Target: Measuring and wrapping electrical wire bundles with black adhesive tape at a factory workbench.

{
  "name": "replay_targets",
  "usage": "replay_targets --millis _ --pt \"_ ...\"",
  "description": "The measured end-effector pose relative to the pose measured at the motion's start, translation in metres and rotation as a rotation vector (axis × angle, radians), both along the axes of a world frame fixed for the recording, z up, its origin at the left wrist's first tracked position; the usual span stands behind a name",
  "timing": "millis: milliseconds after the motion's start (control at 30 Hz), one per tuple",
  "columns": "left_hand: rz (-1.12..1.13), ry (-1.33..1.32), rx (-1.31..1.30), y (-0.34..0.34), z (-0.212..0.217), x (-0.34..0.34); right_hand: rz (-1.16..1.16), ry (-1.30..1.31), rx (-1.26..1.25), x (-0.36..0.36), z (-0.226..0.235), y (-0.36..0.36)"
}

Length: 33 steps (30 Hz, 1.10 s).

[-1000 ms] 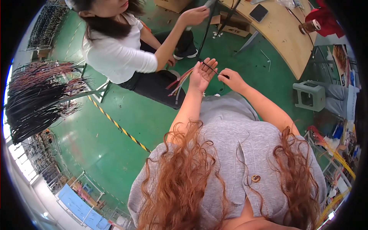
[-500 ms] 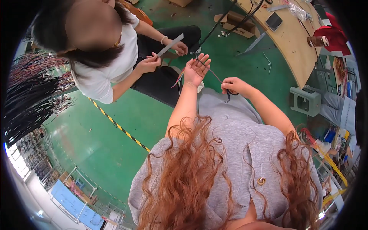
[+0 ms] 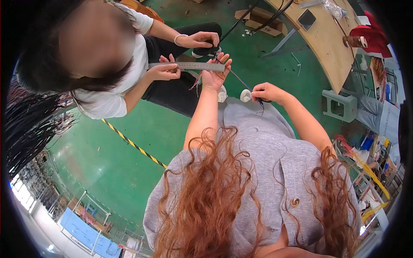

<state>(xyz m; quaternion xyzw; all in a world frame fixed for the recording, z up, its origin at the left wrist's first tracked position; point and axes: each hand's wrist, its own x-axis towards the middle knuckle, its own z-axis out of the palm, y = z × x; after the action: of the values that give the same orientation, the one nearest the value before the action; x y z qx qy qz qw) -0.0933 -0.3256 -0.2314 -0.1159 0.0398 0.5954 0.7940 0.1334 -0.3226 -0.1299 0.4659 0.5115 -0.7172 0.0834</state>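
Left hand (image 3: 216, 71) raised, fingers spread, palm against the right end of a grey metal ruler (image 3: 187, 66) and holding the upper end of a thin wire bundle (image 3: 238, 79). Right hand (image 3: 266, 92) lower, fingers pinched shut on the bundle's lower end; wire stretched taut between both hands, above the green floor (image 3: 129, 159). Co-worker's hand (image 3: 163, 71) gripping the ruler's left part, the other co-worker hand (image 3: 202, 39) closed on a black cable (image 3: 234, 26). Wooden bench (image 3: 327, 38) at upper right, well apart.
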Motion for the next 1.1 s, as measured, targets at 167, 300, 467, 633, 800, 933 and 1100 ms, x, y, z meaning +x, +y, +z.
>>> replay_targets --millis 167,300,467,633,800,933,1100 --pt "0.05 0.032 -0.059 -0.007 0.004 0.0 -0.023 0.013 0.029 -0.005 0.002 -0.004" --pt "0.1 0.042 -0.097 -0.016 0.003 0.001 -0.002 -0.055 0.043 -0.008 0.013 -0.007" --pt "0.124 -0.027 -0.114 -0.024 -0.003 0.006 0.022 -0.098 0.071 -0.006 0.014 -0.012" --pt "0.149 -0.076 -0.082 -0.033 -0.01 0.006 0.041 -0.096 0.076 -0.003 0.006 -0.013" --pt "0.17 -0.067 -0.112 -0.041 -0.006 0.009 0.02 -0.121 0.075 0.004 0.0 -0.016" --pt "0.203 -0.068 -0.099 -0.052 -0.008 0.016 0.04 -0.131 0.074 0.006 0.01 -0.018" --pt "0.194 -0.032 -0.153 -0.056 -0.004 0.017 0.035 -0.116 0.102 0.01 0.011 -0.023"
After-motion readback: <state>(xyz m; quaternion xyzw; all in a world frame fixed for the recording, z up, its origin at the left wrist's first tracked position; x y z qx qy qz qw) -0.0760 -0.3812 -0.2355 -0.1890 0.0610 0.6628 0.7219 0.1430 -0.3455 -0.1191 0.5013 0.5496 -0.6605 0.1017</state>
